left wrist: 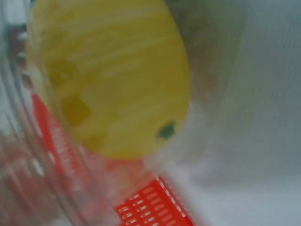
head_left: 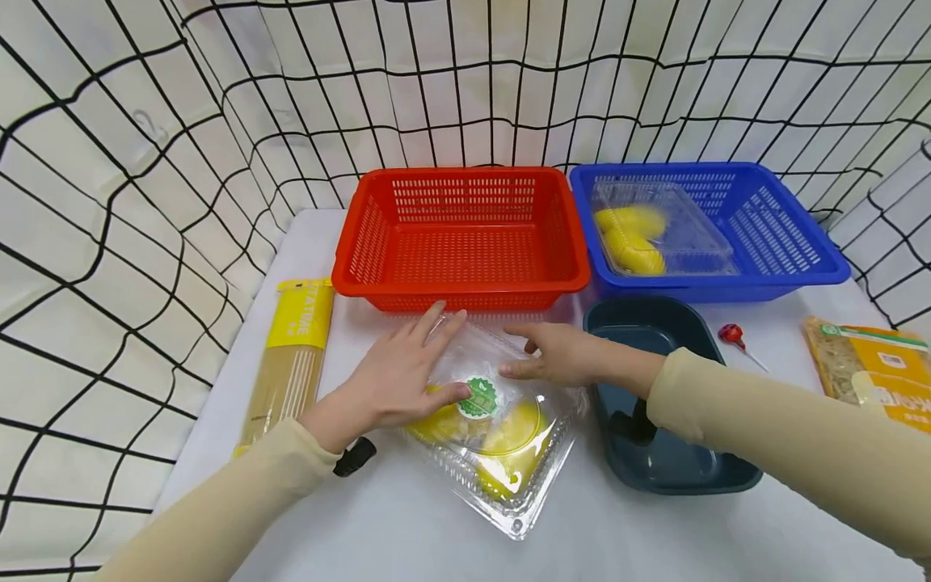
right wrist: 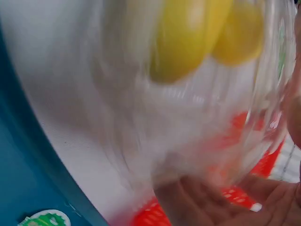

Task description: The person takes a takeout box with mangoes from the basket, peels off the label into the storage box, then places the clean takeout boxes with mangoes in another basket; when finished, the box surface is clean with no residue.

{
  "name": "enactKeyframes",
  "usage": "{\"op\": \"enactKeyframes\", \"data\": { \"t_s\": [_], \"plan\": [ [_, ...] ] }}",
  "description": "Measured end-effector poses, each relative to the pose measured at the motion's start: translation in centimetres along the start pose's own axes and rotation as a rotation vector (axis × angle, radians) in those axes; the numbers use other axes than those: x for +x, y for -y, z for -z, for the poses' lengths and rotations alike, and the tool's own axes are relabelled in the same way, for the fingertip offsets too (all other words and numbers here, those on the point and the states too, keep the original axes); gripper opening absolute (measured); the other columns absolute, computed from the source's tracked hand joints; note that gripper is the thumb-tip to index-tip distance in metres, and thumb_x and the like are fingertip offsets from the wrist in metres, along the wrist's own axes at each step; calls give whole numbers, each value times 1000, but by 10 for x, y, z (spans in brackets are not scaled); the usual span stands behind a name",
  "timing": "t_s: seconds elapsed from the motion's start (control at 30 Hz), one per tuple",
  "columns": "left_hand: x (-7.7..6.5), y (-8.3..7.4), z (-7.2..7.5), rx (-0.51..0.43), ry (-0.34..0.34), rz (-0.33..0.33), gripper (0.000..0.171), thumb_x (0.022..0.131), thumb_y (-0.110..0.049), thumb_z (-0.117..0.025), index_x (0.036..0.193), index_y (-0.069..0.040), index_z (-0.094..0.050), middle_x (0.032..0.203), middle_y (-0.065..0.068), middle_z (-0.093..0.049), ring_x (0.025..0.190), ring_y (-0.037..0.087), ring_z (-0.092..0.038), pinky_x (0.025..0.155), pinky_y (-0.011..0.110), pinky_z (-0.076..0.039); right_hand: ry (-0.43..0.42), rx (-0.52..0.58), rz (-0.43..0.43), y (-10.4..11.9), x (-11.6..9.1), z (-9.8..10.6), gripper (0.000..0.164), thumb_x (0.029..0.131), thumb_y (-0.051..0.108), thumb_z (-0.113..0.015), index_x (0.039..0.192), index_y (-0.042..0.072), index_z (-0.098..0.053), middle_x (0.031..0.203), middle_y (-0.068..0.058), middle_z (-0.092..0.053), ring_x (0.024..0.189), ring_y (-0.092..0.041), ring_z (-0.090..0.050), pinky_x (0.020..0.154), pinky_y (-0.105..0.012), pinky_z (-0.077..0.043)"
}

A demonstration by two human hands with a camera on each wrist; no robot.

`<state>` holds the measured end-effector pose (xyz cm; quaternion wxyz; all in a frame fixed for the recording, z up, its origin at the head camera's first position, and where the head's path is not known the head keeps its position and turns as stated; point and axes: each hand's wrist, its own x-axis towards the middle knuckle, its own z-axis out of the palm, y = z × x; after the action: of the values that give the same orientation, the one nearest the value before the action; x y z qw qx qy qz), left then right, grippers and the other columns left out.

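A clear plastic clamshell box (head_left: 520, 461) with a green round label lies at an angle on the white table, yellow fruit-like pieces (head_left: 509, 453) inside. My left hand (head_left: 403, 376) rests on its far left side, fingers straight, thumb on the lid near the label. At the far right edge, my right hand (head_left: 556, 353) holds the box between thumb and bent fingers. In the right wrist view, its fingers (right wrist: 207, 202) reach round the blurred clear wall. The left wrist view shows a yellow piece (left wrist: 113, 80) close up through plastic; left fingers are not clear there.
Behind the box stands a red basket (head_left: 458, 293), beside a blue basket (head_left: 771, 283) holding another clear box (head_left: 684, 226). A dark teal tub (head_left: 691, 477) sits under my right forearm. Also around are a pasta pack (head_left: 291, 347), a lollipop (head_left: 732, 334) and an orange packet (head_left: 883, 372).
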<state>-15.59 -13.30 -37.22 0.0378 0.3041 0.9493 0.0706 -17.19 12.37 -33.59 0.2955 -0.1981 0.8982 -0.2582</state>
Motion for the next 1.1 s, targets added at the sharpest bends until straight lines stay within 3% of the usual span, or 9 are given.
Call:
{"op": "enactKeyframes", "data": {
  "t_s": [0.13,0.3,0.47,0.57,0.67,0.83,0.93,1.1],
  "plan": [
    [-5,-5,-3,14,-54,93,96,94,-70,-47,164,-9,-21,167,26,-25,145,46,-42,111,61,-44,-155,-193,69,5,-19,-16,98,89,59,-69,159,3,-31,158,-25,-42,142,-44,-47,111,-60,-46],
    [-9,-12,-5,8,-100,209,99,93,-71,-48,162,-4,-24,167,27,-24,144,49,-42,108,63,-46,-266,-432,138,7,-38,-38,124,74,81,-67,159,-1,-29,163,-25,-33,150,-45,-35,116,-61,-40],
    [-14,-22,-9,-14,-114,306,103,92,-73,-49,162,-2,-22,168,27,-17,140,51,-43,104,65,-48,-264,-523,155,5,-43,-44,137,66,85,-69,160,-3,-24,168,-25,-20,156,-47,-18,122,-59,-32],
    [-17,-27,-10,-62,-103,340,104,92,-73,-48,163,-2,-20,169,27,-12,145,53,-35,109,68,-42,-224,-535,168,4,-42,-41,139,66,84,-71,160,-6,-22,169,-27,-15,157,-48,-13,123,-58,-29],
    [-21,-26,-7,-109,-59,315,108,91,-74,-49,163,0,-15,171,25,-6,154,51,-20,116,71,-32,-171,-520,165,3,-38,-36,140,65,82,-73,160,-5,-19,170,-26,-13,158,-47,-9,125,-58,-25],
    [-29,-13,3,-117,50,175,123,82,-78,-60,164,-1,-9,172,21,-3,159,44,-2,124,67,-20,-110,-461,170,-3,-31,-25,142,64,75,-80,162,-3,-13,172,-22,-9,159,-44,-5,126,-59,-21],
    [-32,-5,7,-115,83,105,131,77,-79,-67,164,-2,-5,172,20,-1,159,43,0,125,65,-18,-84,-445,181,-6,-29,-19,143,64,71,-83,163,-1,-10,172,-20,-6,160,-43,-2,126,-59,-20],
    [-33,0,10,-121,90,50,138,72,-79,-72,164,-1,-5,172,21,0,159,45,0,126,63,-16,-86,-441,198,-7,-29,-16,143,63,72,-83,163,1,-11,172,-21,-7,159,-44,-5,124,-61,-25]
  ]
}}
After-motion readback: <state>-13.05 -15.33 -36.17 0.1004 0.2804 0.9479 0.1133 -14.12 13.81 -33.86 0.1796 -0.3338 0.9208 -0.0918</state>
